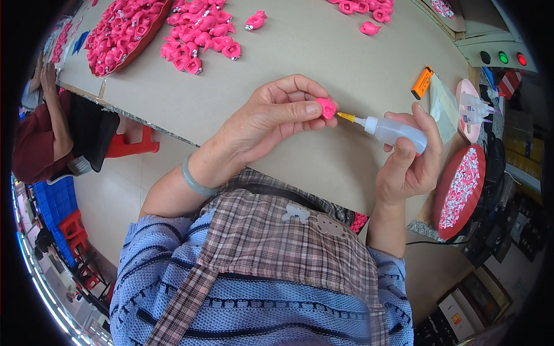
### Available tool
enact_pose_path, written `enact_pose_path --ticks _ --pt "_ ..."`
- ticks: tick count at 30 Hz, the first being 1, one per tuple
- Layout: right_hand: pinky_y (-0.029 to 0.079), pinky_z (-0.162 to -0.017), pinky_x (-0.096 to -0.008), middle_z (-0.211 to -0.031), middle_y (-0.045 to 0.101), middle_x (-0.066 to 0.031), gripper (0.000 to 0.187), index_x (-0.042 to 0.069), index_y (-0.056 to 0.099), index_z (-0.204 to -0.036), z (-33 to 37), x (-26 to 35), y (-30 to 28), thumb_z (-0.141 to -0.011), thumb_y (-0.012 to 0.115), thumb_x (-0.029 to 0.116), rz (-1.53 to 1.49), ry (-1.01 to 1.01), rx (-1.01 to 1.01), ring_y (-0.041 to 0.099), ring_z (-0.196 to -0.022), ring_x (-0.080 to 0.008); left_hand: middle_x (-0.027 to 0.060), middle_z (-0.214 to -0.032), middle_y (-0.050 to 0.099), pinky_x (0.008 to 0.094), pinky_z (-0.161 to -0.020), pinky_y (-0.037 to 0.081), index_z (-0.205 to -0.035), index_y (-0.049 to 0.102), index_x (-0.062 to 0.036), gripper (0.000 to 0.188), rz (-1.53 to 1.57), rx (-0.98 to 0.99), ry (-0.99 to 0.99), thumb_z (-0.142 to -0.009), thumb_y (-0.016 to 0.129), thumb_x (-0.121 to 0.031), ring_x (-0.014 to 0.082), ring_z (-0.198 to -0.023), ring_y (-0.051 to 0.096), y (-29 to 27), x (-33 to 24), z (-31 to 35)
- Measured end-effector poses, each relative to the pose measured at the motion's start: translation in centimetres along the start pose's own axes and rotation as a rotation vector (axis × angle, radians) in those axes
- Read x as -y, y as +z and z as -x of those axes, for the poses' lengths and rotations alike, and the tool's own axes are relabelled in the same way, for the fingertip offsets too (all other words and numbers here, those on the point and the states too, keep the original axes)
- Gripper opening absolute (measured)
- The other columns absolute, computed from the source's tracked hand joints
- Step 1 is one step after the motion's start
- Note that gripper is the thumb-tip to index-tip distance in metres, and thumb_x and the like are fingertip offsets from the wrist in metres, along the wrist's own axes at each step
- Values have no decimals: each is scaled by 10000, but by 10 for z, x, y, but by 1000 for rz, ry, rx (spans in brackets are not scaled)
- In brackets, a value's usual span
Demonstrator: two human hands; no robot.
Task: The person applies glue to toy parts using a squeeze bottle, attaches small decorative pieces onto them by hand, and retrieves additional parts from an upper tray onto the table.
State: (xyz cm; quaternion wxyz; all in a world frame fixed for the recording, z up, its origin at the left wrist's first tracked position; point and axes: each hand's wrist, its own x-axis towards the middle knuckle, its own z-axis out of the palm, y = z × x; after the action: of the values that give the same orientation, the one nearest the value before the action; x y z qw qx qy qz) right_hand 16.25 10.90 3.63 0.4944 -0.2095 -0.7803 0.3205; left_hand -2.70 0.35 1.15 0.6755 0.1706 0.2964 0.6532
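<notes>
Between the thumb and fingers of my left hand (pixel 277 112) is a small pink plastic toy figure (pixel 326 108). My right hand (pixel 411 155) grips a translucent squeeze bottle (pixel 397 134) with a white collar and a yellow needle tip (pixel 346 117). The bottle lies nearly level, its tip pointing left at the toy figure, touching it or very close; I cannot tell which. Both hands are over the grey-beige tabletop (pixel 323 173). My fingers hide part of the figure.
A red tray (pixel 151 36) of pink figures and a loose pile (pixel 202 34) lie far left. At right are an orange box (pixel 422 82), a pink dish (pixel 466 124) with dispensing bottles and a red tray (pixel 476 167) of small pink-and-white pieces. Another person (pixel 43 135) sits left.
</notes>
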Motion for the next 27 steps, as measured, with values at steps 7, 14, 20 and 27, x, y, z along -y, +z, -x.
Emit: enact_pose_path --ticks 7,14,20,27 --pt "537 -611 -274 -903 662 -171 424 -76 535 -1156 2 2 1 -927 588 277 -41 62 5 683 -732 -213 153 -1117 614 288 -887 511 -1066 580 -36 190 -30 -27 18 -879 608 -38 187 -1003 617 3 1 1" --pt "536 -609 -273 -902 664 -172 421 -81 538 -1147 3 -1 3 -928 587 274 -47 44 0 684 -735 -217 135 -1135 612 278 -892 498 -1069 580 -41 198 -47 -37 5 -874 613 -31 160 -1018 598 1 1 0" --pt "535 -605 -272 -915 661 -175 413 -73 539 -1149 -3 -2 2 -927 589 272 -10 35 8 682 -736 -216 129 -1123 615 291 -895 499 -1070 577 -38 199 -47 -31 16 -874 613 -33 186 -1020 603 1 0 -5" --pt "520 -610 -241 -976 580 -88 391 -9 491 -1195 -22 3 1 -849 664 48 -523 470 -85 618 -806 -160 132 -1100 618 288 -876 515 -1075 562 -28 189 38 -64 -35 -889 589 -39 210 -985 628 0 2 -3"
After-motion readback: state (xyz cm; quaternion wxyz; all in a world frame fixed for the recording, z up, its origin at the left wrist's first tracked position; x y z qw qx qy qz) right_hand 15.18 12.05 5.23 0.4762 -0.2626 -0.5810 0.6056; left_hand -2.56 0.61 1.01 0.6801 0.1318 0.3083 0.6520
